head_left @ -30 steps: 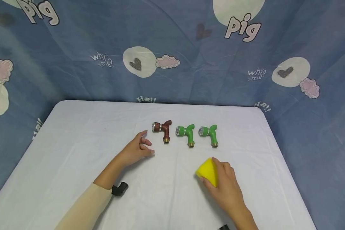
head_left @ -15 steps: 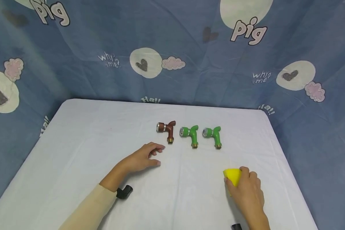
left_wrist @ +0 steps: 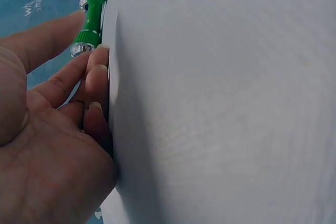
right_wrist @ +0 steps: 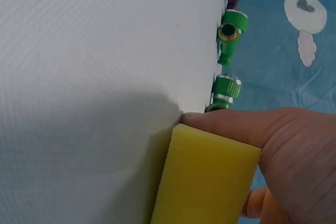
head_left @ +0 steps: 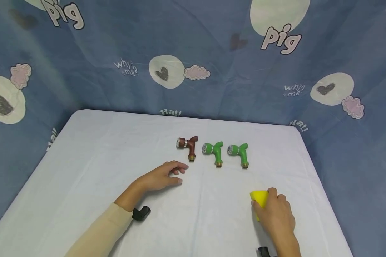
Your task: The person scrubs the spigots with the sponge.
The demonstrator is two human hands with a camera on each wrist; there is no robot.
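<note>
My right hand [head_left: 276, 214] grips a yellow sponge [head_left: 259, 198] at the right front of the white table. In the right wrist view the sponge [right_wrist: 205, 177] fills the lower middle, with the thumb along its edge. My left hand [head_left: 162, 176] rests on the cloth, fingers relaxed and holding nothing, just below a brown tap [head_left: 190, 146]. To that tap's right lie a green tap [head_left: 217, 153] and a second green tap [head_left: 242, 154], all in a row with brass threaded ends toward me. The left wrist view shows the loosely bent fingers of the left hand [left_wrist: 58, 108].
A white cloth [head_left: 115, 142] covers the table. Behind it and at both sides hangs a blue printed curtain [head_left: 212, 96]. Black wrist camera parts show beside the left wrist [head_left: 141, 213] and below the right hand [head_left: 263, 251].
My right hand has carried the sponge to the right and slightly toward me. The left hand has shifted a little right, its fingers now below the brown tap. The head view has shifted slightly.
</note>
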